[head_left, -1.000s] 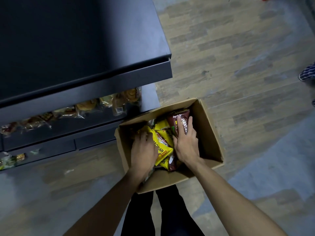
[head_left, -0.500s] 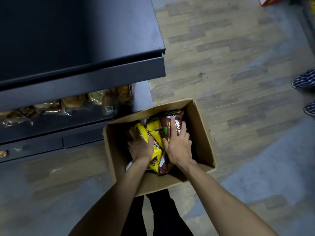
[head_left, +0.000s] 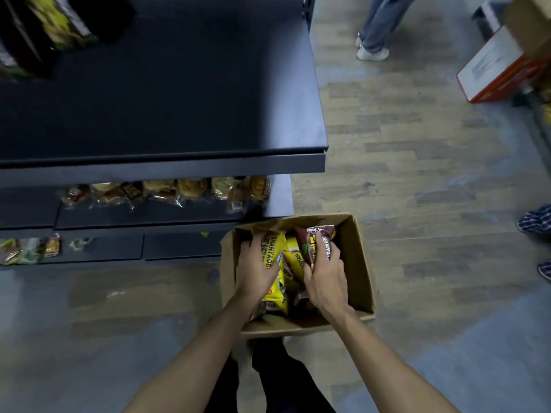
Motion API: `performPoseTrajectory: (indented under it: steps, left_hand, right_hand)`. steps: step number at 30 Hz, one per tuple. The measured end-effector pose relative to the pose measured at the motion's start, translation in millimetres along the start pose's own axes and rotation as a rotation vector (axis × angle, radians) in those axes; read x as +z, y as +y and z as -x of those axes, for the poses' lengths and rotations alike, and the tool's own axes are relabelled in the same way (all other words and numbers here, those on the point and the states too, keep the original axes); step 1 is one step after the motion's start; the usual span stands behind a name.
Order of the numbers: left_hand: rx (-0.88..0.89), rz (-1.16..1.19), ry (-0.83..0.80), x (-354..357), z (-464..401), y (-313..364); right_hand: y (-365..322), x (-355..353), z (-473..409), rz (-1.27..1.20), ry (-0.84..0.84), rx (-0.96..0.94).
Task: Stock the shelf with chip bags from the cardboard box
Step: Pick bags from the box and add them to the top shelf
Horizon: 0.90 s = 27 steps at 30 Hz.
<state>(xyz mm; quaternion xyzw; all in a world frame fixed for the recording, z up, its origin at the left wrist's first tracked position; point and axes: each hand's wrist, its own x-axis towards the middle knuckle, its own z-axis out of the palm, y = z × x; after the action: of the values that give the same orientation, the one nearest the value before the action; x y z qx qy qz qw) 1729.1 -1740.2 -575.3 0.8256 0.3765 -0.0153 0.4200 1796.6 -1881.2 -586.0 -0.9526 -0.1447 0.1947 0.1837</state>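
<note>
Pick step: both hands in open brown cardboard box (head_left: 356, 263), lower centre. Left hand (head_left: 256, 268) curled round yellow chip bag (head_left: 272, 254); right hand (head_left: 325, 275) grips dark brown chip bag (head_left: 313, 239). Next, prob: lift both to bare dark metal shelf (head_left: 164, 99), upper left.

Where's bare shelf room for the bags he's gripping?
The top shelf is bare from its right edge to the dark bags at far left. The shelf below holds a row of wrapped pastries. The cardboard box is crowded: left hand on a yellow bag, right hand on a brown bag.
</note>
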Motion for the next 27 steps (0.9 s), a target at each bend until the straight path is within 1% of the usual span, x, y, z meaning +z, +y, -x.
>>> performPoseTrajectory:
  steps: [5, 8, 13, 20, 25, 27]
  left_hand:
    - [0.094, 0.006, 0.071, -51, 23, 5]
    - [0.107, 0.055, 0.098, -89, 38, 5]
    - [0.241, 0.107, 0.128, -164, 67, -19]
    - [0.356, 0.116, 0.33, -285, 120, -46]
    - [0.47, 0.12, 0.496, -370, 148, -44]
    - [0.492, 0.119, 0.541, -393, 151, -40]
  right_hand:
    - [-47, -26, 27, -0.064, 0.082, -0.05]
    - [-81, -36, 49, -0.097, 0.145, -0.085]
    - [-148, -40, 108, -0.165, 0.212, -0.154]
    - [-253, -45, 175, -0.246, 0.308, -0.31]
    - [-326, -65, 206, -0.261, 0.415, -0.44]
    - [-347, -75, 210, -0.273, 0.443, -0.49]
